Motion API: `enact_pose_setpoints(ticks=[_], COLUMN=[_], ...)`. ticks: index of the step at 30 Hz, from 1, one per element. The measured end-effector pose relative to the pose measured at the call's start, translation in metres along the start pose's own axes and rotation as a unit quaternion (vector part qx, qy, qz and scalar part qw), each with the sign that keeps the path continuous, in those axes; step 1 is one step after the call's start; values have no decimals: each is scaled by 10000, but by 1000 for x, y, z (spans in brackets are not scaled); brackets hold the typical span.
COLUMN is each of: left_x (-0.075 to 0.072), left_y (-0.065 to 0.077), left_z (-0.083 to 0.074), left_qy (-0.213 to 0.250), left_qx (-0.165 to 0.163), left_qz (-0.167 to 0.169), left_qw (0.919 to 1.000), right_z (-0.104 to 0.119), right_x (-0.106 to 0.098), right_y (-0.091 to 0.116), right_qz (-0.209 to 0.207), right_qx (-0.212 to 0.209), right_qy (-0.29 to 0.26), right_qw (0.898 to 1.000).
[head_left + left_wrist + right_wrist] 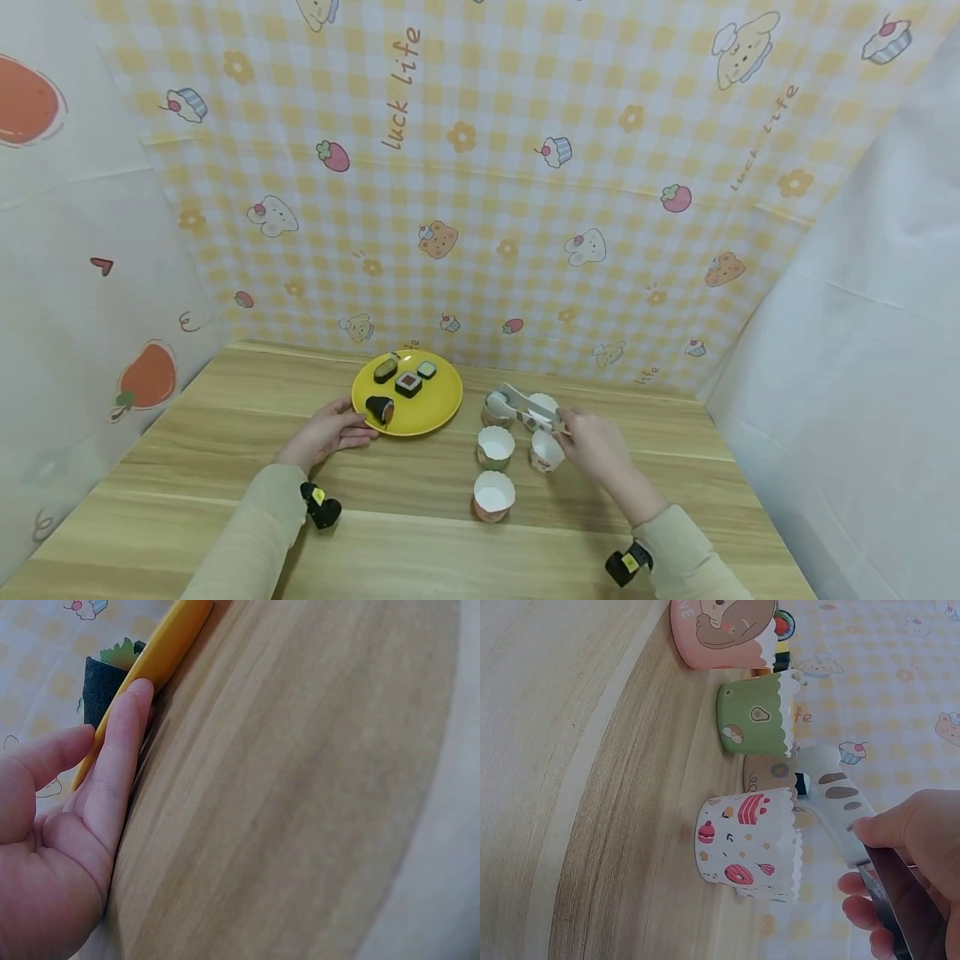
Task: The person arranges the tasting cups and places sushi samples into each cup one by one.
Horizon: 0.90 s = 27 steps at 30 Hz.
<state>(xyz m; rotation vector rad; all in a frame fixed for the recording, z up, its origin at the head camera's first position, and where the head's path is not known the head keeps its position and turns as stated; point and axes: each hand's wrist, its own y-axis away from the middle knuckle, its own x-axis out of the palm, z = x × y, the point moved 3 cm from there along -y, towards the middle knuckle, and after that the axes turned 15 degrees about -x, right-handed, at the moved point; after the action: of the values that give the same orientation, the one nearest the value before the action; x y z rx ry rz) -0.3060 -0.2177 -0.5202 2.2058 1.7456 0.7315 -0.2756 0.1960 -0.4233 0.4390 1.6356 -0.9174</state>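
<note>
My left hand point(330, 433) holds the rim of a yellow plate point(442, 402), thumb at the upper edge and fingers beneath, as the left wrist view shows. On the plate lie several toy sushi pieces, among them a square roll point(408, 384) and a dark hand roll point(380, 409). With my right hand point(596, 446) I grip white-headed tongs point(832, 796) by their dark handles. The tong tips are over a brown paper cup point(769, 772) in the back row. A small dark piece point(802, 784) shows at the tips, mostly hidden.
A green cup point(494, 460) and a pink cup point(492, 510) line up in front of the brown one. To their right stand a white printed cup point(545, 460) and another pale cup point(543, 402), partly behind the tongs. A checked cloth point(480, 283) hangs behind the wooden table point(420, 542).
</note>
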Motion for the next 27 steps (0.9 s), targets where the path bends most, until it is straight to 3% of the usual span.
enact_pose_setpoints(ticks=[27], left_x=[0], left_y=[1], left_z=[-1], left_qy=[-5], left_qx=[15], left_qz=[47], left_qw=[10000], right_z=[6], right_x=[-9], right_y=[-9], right_qz=[-48], right_qx=[96], right_qy=[-259], right_qw=[9996])
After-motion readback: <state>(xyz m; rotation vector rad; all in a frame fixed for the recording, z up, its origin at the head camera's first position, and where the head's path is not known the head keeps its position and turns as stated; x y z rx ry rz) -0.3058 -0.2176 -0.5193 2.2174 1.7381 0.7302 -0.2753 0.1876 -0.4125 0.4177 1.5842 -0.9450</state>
